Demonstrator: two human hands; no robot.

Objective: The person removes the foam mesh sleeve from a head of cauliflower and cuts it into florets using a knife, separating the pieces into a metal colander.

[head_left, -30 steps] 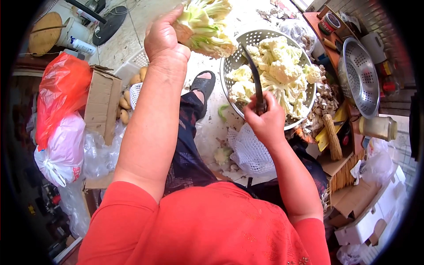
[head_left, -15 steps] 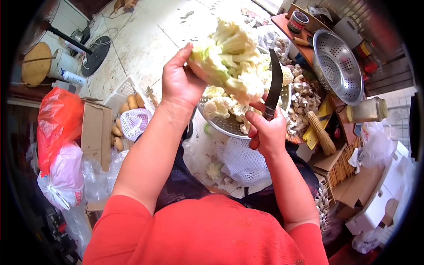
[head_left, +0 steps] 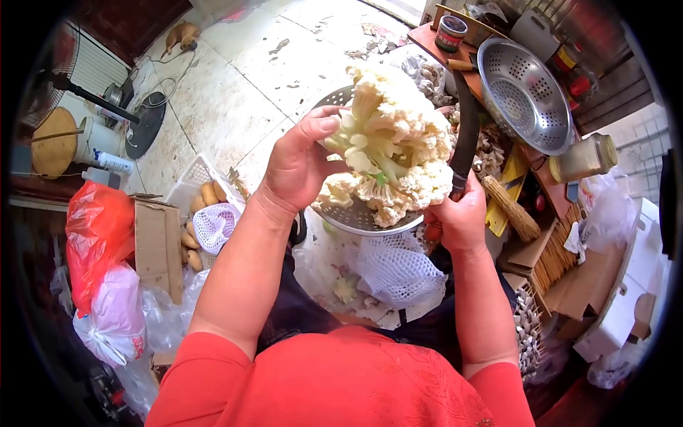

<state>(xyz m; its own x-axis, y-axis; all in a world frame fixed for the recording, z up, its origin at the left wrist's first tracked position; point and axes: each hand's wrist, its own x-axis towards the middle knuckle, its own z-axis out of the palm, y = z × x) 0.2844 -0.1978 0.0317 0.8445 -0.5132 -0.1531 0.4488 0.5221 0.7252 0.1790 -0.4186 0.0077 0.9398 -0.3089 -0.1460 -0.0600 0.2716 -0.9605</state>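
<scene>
My left hand [head_left: 295, 160] grips a large head of cauliflower [head_left: 398, 132] from its left side, fingers partly hidden behind it. The cut stem side shows pale green stalks, with the white florets toward the right. My right hand [head_left: 459, 217] is closed around the handle of a knife [head_left: 467, 124], whose dark curved blade points up along the right edge of the cauliflower. Whether the blade touches the florets I cannot tell. Beneath both hands is a metal colander [head_left: 356, 219], with some cauliflower pieces [head_left: 337, 191] in it, partly covered by the head I hold.
White foam netting [head_left: 402, 274] lies on the floor below the colander. To the left are a white basket [head_left: 186, 178] with potatoes [head_left: 211, 192] and a cardboard box [head_left: 158, 249]. On the right stand another colander [head_left: 526, 99], a jar [head_left: 583, 160] and skewers [head_left: 558, 260].
The cauliflower has turned in my left hand, its stem side now facing me more. My right hand and the knife have moved right. The view has shifted slightly.
</scene>
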